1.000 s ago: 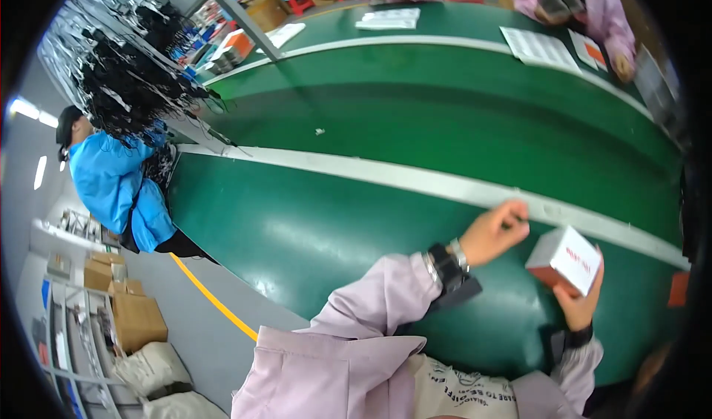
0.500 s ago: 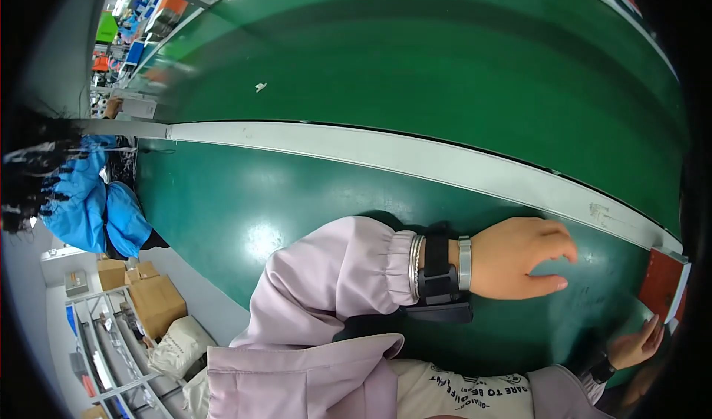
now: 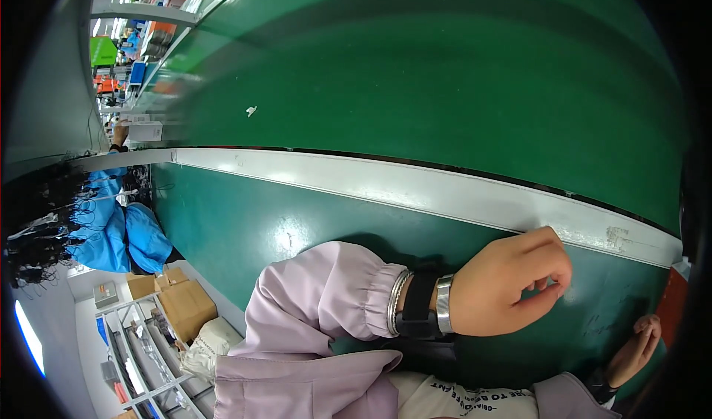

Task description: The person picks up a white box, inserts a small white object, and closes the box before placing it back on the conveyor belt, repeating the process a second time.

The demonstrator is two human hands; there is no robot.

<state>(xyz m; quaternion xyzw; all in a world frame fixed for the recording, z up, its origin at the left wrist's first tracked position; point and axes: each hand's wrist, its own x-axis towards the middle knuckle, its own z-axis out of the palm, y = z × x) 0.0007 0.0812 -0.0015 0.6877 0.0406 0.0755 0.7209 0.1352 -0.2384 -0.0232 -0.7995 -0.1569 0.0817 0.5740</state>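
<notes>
Red box edge (image 3: 673, 308) sits just above the right hand (image 3: 634, 352), grip unclear; left hand (image 3: 512, 282) loosely curled.

Lilac elastic-cuffed sleeves (image 3: 311, 300), 2 silver bangles (image 3: 397, 302), black wristband (image 3: 418, 304).

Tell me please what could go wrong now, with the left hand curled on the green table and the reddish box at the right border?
1. The red-brown box is mostly out of view at the picture's rim, beside the right hand; whether it is gripped cannot be told, so it might slip.
2. The left hand lies curled on the green table close to the white strip; if the belt beyond moves, the fingers could perhaps catch.
</notes>
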